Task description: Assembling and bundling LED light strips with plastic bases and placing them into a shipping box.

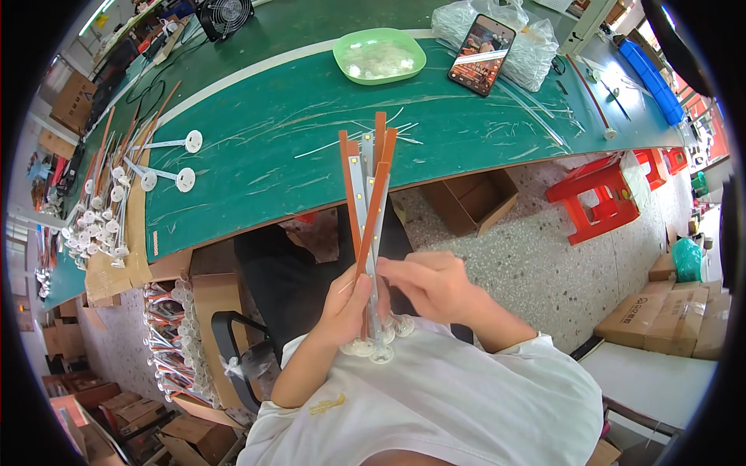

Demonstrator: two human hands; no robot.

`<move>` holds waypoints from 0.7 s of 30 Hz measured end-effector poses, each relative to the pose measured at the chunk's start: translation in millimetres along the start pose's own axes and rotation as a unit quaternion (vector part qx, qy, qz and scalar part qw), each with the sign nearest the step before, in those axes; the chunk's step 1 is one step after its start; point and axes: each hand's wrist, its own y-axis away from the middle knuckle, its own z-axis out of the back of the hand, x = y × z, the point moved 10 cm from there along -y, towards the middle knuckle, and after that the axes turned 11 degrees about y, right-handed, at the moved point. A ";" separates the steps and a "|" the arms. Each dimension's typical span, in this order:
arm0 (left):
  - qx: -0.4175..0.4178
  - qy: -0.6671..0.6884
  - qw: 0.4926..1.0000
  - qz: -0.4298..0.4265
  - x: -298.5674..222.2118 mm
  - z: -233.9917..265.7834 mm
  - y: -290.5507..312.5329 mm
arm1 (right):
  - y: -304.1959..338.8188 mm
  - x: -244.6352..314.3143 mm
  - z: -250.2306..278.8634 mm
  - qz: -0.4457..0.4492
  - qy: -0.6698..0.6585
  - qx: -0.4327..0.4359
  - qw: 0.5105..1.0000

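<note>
A bundle of LED strips (357,182) stands nearly upright in front of my chest, its upper ends fanned apart. Orange-brown strips (379,194) run among the pale ones, and round clear-white discs (381,354) cap the lower ends near my shirt. My left hand (346,307) is wrapped round the lower part of the bundle. A thin white tie end (344,287) shows by its thumb. Close against the bundle's right side, my right hand (431,283) has its fingers bent and pinched together; what they pinch is hidden.
On the green-topped table (256,171) lie thin white ties (400,133), a light-green bowl (379,56), a phone (482,54) and a plastic bag (532,46). More disc-ended strips (101,213) pile at left. Red stools (594,194) and an open carton (470,202) stand on the floor.
</note>
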 end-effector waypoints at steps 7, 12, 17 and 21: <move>-0.074 -0.216 0.970 -0.082 -15.7 -2.3 0.7 | -5.4 41.6 -9.7 0.172 0.120 0.047 0.976; -0.065 -0.293 0.943 -0.142 -19.0 -7.4 5.6 | -9.5 50.6 -25.1 0.261 0.179 0.140 0.938; -0.049 -0.301 0.944 -0.130 -20.3 -0.1 5.6 | -10.6 54.0 -37.6 0.284 0.201 0.171 0.922; -0.022 -0.206 0.975 -0.078 -11.4 15.4 6.9 | -11.7 45.7 -38.6 0.283 0.134 0.112 0.943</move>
